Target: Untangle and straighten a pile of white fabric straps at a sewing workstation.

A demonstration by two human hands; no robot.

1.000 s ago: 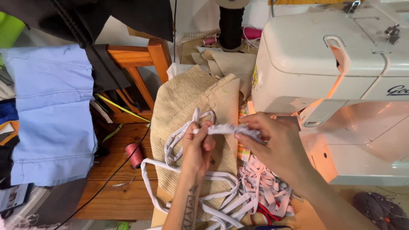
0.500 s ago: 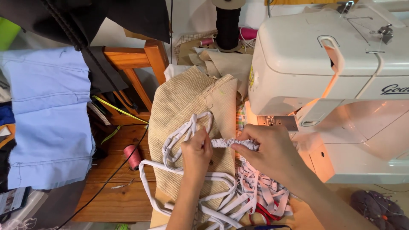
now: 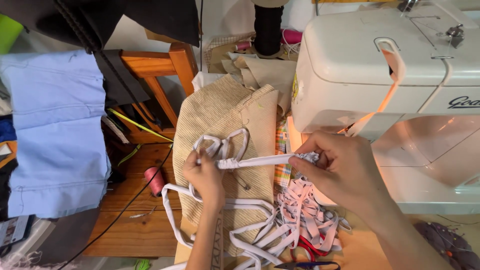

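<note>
Here, the white strap (image 3: 260,161) runs taut between my two hands, just in front of the sewing machine (image 3: 390,75) and above the tan cloth (image 3: 225,115) on the counter (image 3: 140,230). My left hand (image 3: 205,175) is pinched shut on the bunched end where the loops gather; my right hand (image 3: 345,175) is closed on the other end, thumb and fingers pressing it flat near the machine's lit bed. To do this well, I judge I should keep the tension even and the strap untwisted, so it lies flat. Below my hands the rest of the strap lies in a loose heap (image 3: 300,215), touching the cloth. A pink thread spool (image 3: 155,180) sits on the wood to my left, well apart, and a light blue garment (image 3: 55,130) hangs beyond it.
</note>
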